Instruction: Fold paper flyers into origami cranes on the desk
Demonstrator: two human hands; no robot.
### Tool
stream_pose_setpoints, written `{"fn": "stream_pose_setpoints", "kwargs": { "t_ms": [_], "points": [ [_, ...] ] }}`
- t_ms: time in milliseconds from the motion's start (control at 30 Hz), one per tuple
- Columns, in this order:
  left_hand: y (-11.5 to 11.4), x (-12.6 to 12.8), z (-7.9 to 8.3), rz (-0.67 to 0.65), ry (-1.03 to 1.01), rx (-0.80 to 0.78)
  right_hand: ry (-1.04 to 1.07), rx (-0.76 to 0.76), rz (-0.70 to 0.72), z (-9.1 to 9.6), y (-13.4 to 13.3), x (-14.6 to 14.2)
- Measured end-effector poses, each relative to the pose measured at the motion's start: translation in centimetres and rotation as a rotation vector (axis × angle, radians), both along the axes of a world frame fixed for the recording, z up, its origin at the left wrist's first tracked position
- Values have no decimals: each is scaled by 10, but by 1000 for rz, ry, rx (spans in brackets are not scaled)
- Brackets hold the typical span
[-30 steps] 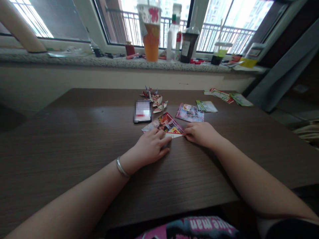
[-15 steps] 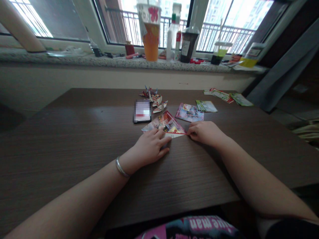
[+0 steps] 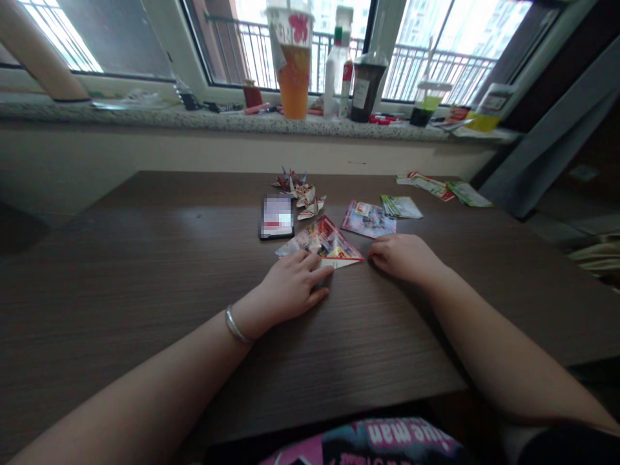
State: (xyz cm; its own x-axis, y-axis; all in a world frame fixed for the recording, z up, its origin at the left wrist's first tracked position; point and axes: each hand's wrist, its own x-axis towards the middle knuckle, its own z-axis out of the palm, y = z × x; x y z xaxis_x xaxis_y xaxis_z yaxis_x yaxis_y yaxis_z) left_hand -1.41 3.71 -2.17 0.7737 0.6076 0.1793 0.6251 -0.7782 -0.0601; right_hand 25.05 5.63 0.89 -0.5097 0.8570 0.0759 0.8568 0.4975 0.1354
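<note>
A colourful printed sheet of paper, folded to a triangle with a pale strip along its near edge, lies flat on the table. My left hand rests on its near left part with fingers spread, holding it against the tabletop; a silver bangle is on that wrist. Just right of the sheet's right corner is my right hand, its fingers curled in and a small gap between them and the paper. Nothing shows in that hand. Behind it lies a stack of printed sheets.
Folded paper figures and a phone sit beyond the sheet. Green-printed papers and more paper packs lie at the back right. Cups and bottles, including a tall orange drink, line the stone windowsill.
My right hand has let go of the sheet's right corner and moved slightly right, away from it. My left hand and the sheet have stayed in place.
</note>
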Motion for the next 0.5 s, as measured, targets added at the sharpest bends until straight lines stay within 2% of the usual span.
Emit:
{"fn": "stream_pose_setpoints", "kwargs": {
  "t_ms": [133,267,367,500],
  "points": [
    [0,0,0,-6,0,10,223,46,104,-6,-1,-8],
    [2,-1,-3,-14,-18,19,281,-42,309,-20,-4,-22],
    [3,-1,-5,-25,-31,31,257,-20,324,-26,-6,-28],
    [3,-1,-4,-21,-18,42,191,18,287,-25,-8,-31]
  ]
}}
